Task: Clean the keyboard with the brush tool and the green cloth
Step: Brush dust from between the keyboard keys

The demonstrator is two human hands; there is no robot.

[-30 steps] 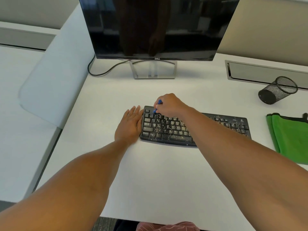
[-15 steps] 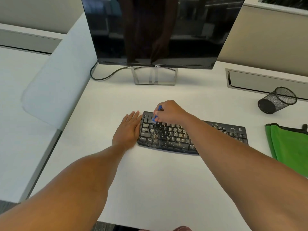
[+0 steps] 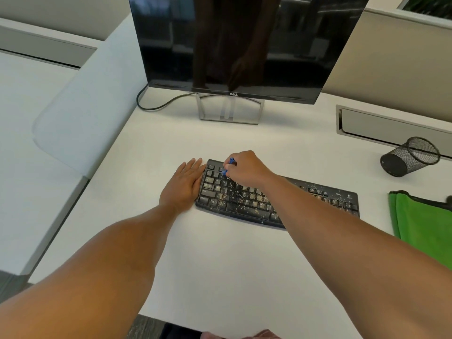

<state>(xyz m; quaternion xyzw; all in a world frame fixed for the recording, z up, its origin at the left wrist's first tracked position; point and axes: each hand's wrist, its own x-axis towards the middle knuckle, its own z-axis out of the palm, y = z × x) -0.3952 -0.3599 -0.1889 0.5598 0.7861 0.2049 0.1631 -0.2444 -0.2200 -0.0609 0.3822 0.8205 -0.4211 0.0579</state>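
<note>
A black keyboard [image 3: 247, 204] lies on the white desk, speckled with pale crumbs across its keys. My right hand [image 3: 247, 167] is closed around a small blue brush tool [image 3: 228, 166], whose tip touches the upper left keys. Flat on the desk lies my left hand [image 3: 182, 187], fingers together, pressed against the keyboard's left end. The green cloth [image 3: 420, 221] is folded at the desk's right edge, apart from both hands. My right forearm hides the keyboard's middle.
A dark monitor [image 3: 244, 42] on a metal stand [image 3: 231, 108] stands behind the keyboard, its cable [image 3: 156, 104] trailing left. A black mesh pen cup [image 3: 408, 156] lies tipped over at the back right. A grey cable tray [image 3: 381, 126] runs along the back edge.
The brush tip has shifted slightly over the upper left keys, and fewer crumbs show there. My head has tilted, so the scene sits lower in view. The left hand stays put.
</note>
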